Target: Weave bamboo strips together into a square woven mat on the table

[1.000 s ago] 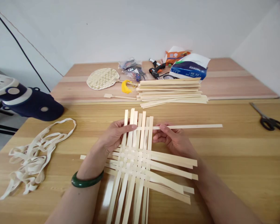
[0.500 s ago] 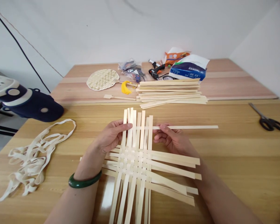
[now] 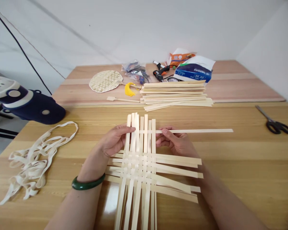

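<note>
A lattice of pale flat strips [image 3: 136, 166] lies in front of me, tightly woven at its middle with loose ends on all sides. My left hand [image 3: 118, 139] pinches the upright strips near their upper ends, its thumb lying over them. Across those upright ends runs a thin strip [image 3: 201, 131], passing over some and under others and sticking out far to the right. The fingers of my right hand [image 3: 174, 139] are closed on this thin strip, just right of the lattice. A green bangle is on my left wrist.
Behind the lattice lie a pile of strips [image 3: 175, 94], a woven fan [image 3: 106, 81], a yellow tassel [image 3: 129, 89], a glue gun [image 3: 160, 74] and a tissue pack [image 3: 194, 70]. White ribbon [image 3: 46, 150] and a dark blue object [image 3: 43, 107] are left, scissors [image 3: 275, 123] right.
The thin strip now reaches further right. My right hand has shifted slightly left along it, and the right-hand ends of the lattice have moved a little left and up.
</note>
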Tool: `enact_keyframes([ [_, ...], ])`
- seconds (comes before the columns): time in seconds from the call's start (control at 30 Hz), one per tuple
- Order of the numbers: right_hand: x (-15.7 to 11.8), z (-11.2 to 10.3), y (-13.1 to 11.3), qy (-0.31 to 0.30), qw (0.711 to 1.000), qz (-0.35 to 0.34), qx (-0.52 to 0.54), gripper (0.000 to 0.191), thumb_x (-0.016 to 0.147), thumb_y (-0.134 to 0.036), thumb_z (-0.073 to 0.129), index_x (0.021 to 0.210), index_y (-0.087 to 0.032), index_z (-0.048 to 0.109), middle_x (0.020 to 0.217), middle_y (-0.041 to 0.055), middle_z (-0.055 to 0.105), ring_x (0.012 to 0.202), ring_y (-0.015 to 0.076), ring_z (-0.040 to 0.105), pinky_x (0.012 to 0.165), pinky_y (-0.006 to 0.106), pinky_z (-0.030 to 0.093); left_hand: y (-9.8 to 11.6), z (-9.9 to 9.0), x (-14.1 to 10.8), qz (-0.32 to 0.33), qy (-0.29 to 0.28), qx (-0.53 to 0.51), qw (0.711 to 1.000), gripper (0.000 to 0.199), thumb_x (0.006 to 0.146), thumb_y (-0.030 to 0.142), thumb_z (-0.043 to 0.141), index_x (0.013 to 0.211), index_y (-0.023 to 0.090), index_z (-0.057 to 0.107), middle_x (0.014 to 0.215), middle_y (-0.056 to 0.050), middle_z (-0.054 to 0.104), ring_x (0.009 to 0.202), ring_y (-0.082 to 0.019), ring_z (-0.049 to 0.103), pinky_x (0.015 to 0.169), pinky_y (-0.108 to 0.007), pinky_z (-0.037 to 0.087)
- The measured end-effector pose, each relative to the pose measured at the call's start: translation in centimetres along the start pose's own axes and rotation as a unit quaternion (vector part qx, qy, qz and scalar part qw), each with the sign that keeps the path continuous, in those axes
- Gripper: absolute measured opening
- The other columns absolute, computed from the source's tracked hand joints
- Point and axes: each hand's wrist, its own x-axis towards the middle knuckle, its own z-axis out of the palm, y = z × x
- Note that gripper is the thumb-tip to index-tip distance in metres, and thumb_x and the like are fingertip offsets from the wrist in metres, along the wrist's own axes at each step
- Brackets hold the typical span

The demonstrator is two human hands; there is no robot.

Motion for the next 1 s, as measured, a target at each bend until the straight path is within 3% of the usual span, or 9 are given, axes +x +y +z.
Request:
enact_keyframes([
  [0.2,-0.2,-0.2,0.4,-0.034,0.997,-0.033,-0.063,0.026,0.076,-0.044,0.078,0.079,-0.019,0.070,0.065,-0.0014,0.066,0.060,0.0100,0.062,0.060,0.024,0.055,-0.7,0.7,0.3,-0.021,-0.034,-0.004,0.999,0.009,0.075,0.016,0.073,0.080,0.009,0.072,0.071,-0.009,0.074,0.060,-0.016,0.067,0.061,-0.025,0.057],
  [0.37,0.0,-0.7,0.2,-0.048,0.997,-0.021,-0.056,0.033,0.077,-0.048,0.075,0.089,-0.018,0.071,0.072,0.0015,0.070,0.059,0.0118,0.064,0.061,0.028,0.057,-0.9,0.6,0.2,-0.007,0.003,0.049,0.999,0.018,0.074,0.026,0.077,0.083,0.012,0.072,0.074,-0.008,0.074,0.063,-0.018,0.068,0.062,-0.029,0.057],
  [0.57,-0.3,-0.5,0.0,-0.013,0.989,-0.079,-0.121,0.029,0.080,-0.046,0.073,0.086,-0.018,0.071,0.080,0.0040,0.073,0.063,0.0142,0.068,0.065,0.031,0.061,-0.4,-0.2,0.0,0.000,0.022,0.106,0.994,0.016,0.069,0.025,0.079,0.073,0.013,0.070,0.062,-0.002,0.068,0.053,-0.012,0.062,0.051,-0.023,0.050],
  [0.77,-0.1,-0.5,0.5,0.007,0.988,-0.094,-0.119,0.033,0.076,-0.049,0.075,0.084,-0.018,0.071,0.077,0.0045,0.073,0.059,0.0151,0.068,0.063,0.033,0.061,0.0,-0.2,-0.1,0.018,0.004,0.100,0.995,0.023,0.067,0.021,0.081,0.088,0.014,0.074,0.080,-0.005,0.075,0.073,-0.015,0.068,0.070,-0.025,0.055],
  [1.0,-0.2,-0.5,0.2,-0.024,0.990,-0.075,-0.121,0.032,0.079,-0.048,0.073,0.091,-0.018,0.070,0.076,0.0037,0.074,0.063,0.0161,0.070,0.068,0.034,0.062,0.0,-0.5,-0.1,0.015,-0.009,0.103,0.995,0.028,0.068,0.019,0.082,0.095,0.013,0.074,0.083,-0.006,0.075,0.074,-0.017,0.070,0.071,-0.028,0.057],
])
